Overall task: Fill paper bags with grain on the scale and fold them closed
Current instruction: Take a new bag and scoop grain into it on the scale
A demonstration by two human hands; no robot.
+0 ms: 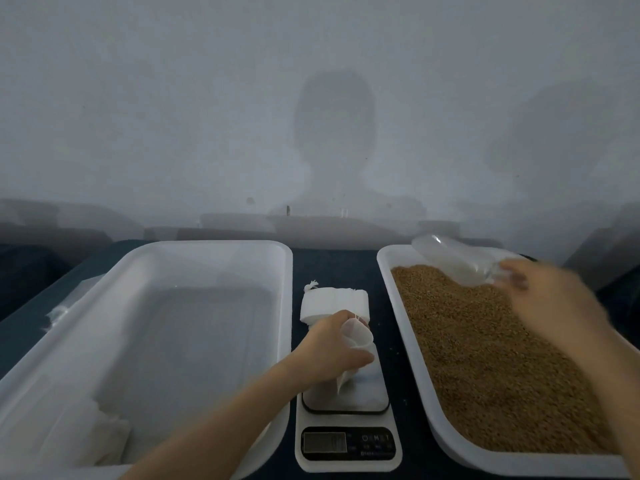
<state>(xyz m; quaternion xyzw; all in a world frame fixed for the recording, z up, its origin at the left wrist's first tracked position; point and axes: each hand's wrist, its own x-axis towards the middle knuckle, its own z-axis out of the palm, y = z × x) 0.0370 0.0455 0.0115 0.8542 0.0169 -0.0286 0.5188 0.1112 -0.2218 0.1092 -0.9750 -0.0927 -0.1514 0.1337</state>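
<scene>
One held bag (356, 336); one scoop (457, 261)

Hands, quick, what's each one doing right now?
Left hand: holds a white bag on the scale.
Right hand: blurred at the clear scoop; grip cannot be told.

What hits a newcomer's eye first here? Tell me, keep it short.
The white tray of brown grain on the right, where the blurred right hand meets a clear scoop at its far end. In the middle, the left hand holds a small white bag open over the scale, a stack of bags just behind.
</scene>
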